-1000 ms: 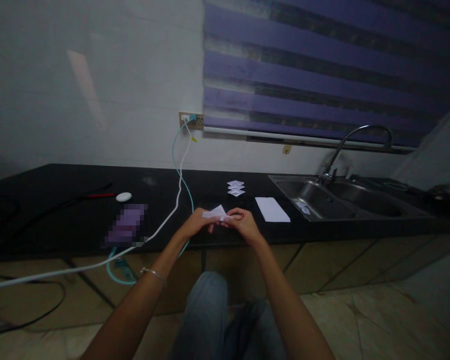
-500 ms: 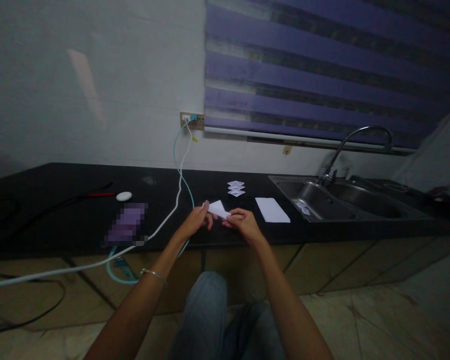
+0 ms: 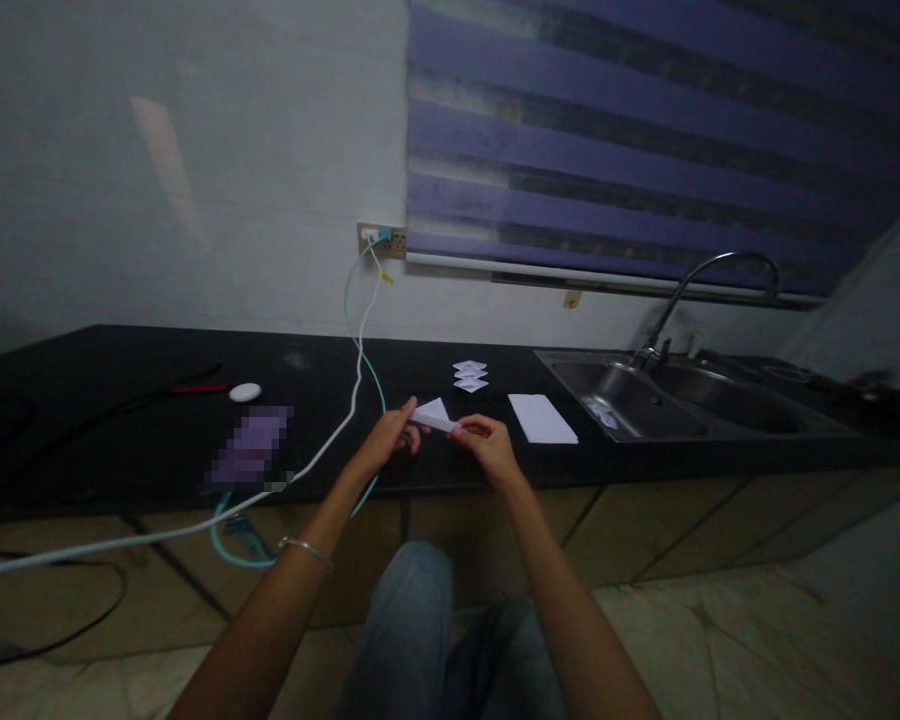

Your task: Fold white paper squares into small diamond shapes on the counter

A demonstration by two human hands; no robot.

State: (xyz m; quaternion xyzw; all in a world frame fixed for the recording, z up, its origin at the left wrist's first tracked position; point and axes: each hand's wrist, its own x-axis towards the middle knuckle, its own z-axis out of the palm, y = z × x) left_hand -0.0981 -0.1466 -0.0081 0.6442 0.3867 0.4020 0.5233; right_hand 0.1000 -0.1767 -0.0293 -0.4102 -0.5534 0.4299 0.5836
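A folded sheet of white paper is held just above the counter's front part, a triangular point facing away from me and a straight folded strip along the near side. My left hand pinches its left end, thumb on top. My right hand grips the right end between thumb and fingers. Beyond the hands lie several small folded paper pieces, overlapping in a column. To the right of my right hand rests a stack of white paper sheets.
A steel double sink with a curved faucet is at the right. White and teal cables cross from the wall socket left of my hands. A white oval object and a blurred purple item lie on the black counter.
The paper's near edge now shows as a straight folded strip between my hands, where it was slanted before. Both hands have stayed nearly in place.
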